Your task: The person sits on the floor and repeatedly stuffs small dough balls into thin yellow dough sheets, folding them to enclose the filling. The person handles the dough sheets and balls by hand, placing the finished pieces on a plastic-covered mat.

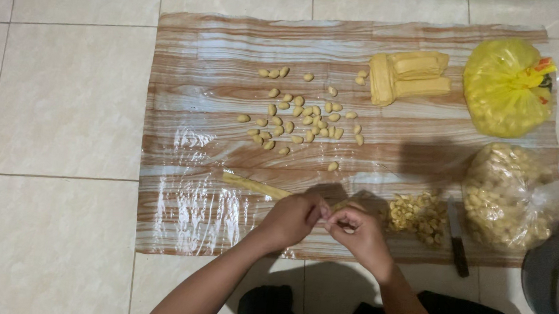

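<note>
Dough rope [256, 187], pinched by left hand [294, 217], right hand [357, 232]

Two bags [507, 86], one knife [458, 236], two hands [294, 220]

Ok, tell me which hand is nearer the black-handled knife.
Right. The right hand works just left of the cut dough pile, which lies beside the knife. The left hand is farther left, on the dough rope.

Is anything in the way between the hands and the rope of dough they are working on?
Nothing visible. Both the left hand and the right hand already pinch the dough rope, which trails left across the plastic sheet.
</note>
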